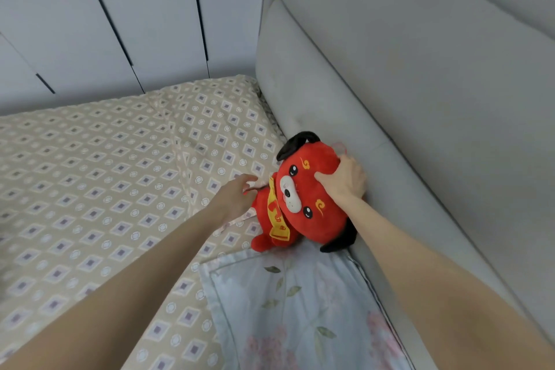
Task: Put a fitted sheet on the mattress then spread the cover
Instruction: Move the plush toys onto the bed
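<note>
Against headboard (390, 99), right hand (345, 180) grips plush toy (303, 189) atop fitted sheet (105, 159).

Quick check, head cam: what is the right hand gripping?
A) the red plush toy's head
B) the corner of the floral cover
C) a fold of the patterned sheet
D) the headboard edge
A: the right hand has its thumb and fingers curled round the head of the red plush toy, which lies on the bed against the grey headboard.
</note>
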Demonstrator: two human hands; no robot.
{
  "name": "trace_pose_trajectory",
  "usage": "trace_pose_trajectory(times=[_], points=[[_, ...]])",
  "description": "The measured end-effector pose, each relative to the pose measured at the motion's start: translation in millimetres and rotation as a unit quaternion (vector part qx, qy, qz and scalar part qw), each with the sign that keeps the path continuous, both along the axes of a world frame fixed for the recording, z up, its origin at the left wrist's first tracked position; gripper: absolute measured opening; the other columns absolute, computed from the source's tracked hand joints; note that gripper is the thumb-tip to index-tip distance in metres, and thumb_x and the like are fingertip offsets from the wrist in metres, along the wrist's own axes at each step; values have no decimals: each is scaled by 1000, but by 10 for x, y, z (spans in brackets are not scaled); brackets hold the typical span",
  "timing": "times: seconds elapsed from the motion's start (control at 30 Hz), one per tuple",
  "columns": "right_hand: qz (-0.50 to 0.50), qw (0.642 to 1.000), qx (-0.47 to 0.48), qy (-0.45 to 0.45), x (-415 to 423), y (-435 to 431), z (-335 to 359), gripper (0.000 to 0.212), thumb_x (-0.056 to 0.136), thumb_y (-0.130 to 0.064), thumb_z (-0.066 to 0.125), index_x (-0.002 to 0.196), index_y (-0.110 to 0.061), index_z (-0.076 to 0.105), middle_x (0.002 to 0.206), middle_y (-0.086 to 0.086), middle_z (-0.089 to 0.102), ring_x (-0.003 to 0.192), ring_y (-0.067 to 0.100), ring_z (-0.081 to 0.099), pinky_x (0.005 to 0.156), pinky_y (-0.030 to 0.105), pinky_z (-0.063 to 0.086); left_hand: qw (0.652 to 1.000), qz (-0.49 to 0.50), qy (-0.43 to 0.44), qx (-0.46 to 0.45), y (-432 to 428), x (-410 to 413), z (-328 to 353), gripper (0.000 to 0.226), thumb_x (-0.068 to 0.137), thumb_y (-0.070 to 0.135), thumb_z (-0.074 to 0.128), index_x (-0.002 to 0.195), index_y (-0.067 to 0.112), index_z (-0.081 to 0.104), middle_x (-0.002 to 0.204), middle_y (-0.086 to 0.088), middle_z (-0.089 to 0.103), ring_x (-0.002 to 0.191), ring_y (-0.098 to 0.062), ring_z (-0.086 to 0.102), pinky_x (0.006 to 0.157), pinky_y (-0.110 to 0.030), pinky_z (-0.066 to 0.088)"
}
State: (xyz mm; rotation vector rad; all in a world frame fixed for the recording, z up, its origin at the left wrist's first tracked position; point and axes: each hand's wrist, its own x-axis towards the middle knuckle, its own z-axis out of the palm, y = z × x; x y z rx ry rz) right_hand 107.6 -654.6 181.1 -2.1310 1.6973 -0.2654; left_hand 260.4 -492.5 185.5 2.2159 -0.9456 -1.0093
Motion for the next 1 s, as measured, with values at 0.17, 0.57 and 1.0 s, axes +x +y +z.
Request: trace_pose_trajectory(times=[0.17, 0.57, 1.0], points=[[16, 1000, -20, -6, 155, -128, 75, 63, 75, -45, 73, 129, -20, 53, 126, 5, 58, 114, 29, 57, 92, 38, 46, 1000, -8, -22, 9, 25, 108, -16, 41, 98, 21, 44, 139, 19, 43, 139, -9, 48, 125, -23, 46, 100, -29, 36], [48, 996, -8, 77, 439, -227, -52, 53, 81, -41, 67, 127, -17, 55, 126, 8, 52, 112, 31, 56, 91, 36, 45, 1000, -13, 8, 17, -51, 88, -200, 42, 98, 20, 43, 140, 22, 41, 140, -9, 48, 120, -27, 52, 96, -27, 39], [62, 997, -30, 32, 318, -290, 175, 34, 81, -25, 68, 114, -20, 67, 110, 6, 68, 103, 30, 62, 84, 34, 48, 1000, -12, -4, 20, 70, 101, -208, 40, 99, 20, 42, 139, 21, 43, 138, -9, 49, 127, -22, 45, 100, -27, 33]])
